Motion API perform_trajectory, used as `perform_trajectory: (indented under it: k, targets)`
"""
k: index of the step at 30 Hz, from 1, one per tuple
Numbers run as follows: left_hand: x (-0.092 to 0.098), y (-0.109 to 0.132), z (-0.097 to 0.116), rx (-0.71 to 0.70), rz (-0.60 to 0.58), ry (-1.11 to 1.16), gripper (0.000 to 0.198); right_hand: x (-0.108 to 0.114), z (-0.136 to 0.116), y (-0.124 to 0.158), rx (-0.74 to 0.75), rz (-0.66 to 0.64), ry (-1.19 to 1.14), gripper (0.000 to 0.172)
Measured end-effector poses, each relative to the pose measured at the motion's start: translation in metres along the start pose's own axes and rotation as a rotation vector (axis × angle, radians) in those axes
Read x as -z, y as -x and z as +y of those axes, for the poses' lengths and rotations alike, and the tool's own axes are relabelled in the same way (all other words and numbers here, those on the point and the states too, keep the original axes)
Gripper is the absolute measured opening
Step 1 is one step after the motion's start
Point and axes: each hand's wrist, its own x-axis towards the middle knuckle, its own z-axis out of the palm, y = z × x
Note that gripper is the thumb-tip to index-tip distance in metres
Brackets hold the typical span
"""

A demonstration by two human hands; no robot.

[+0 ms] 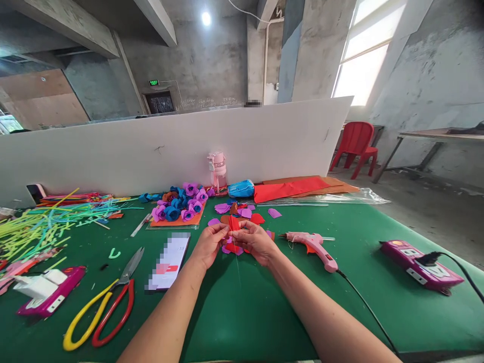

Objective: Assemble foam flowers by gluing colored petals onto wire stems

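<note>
Both hands meet over the middle of the green table. A small red flower piece is pinched between them. My left hand has its thumb and fingers closed on its lower left side, and my right hand closes on it from the right. A thin glue-like strand hangs below the fingers. Loose purple, red and brown petals lie behind and beneath the hands. To the right rests a pink glue gun, its nozzle towards the hands.
Scissors, a phone and finished flowers lie left, beyond them colourful stems. Power strips sit at both sides. A pink bottle and red sheet are near the white partition.
</note>
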Motion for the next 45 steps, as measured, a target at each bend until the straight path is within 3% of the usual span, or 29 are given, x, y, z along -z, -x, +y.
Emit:
perform_trajectory:
  k: [7,19,31,45]
  targets:
    - [-0.001,0.001,0.001,0.043,0.009,0.071,0.028,0.004,0.003,-0.003,-0.044,0.003,-0.018,0.049]
    - [0.0,-0.001,0.0,0.03,0.011,0.041,0.027,0.003,0.003,-0.002,-0.011,0.039,0.045,0.047]
    - [-0.002,-0.002,-0.004,-0.027,0.086,0.056,0.028,-0.002,0.01,-0.002,0.003,0.032,0.101,0.032]
    - [-0.002,0.002,0.002,0.046,-0.002,-0.002,0.031,0.003,0.014,-0.008,0.061,0.059,0.163,0.035]
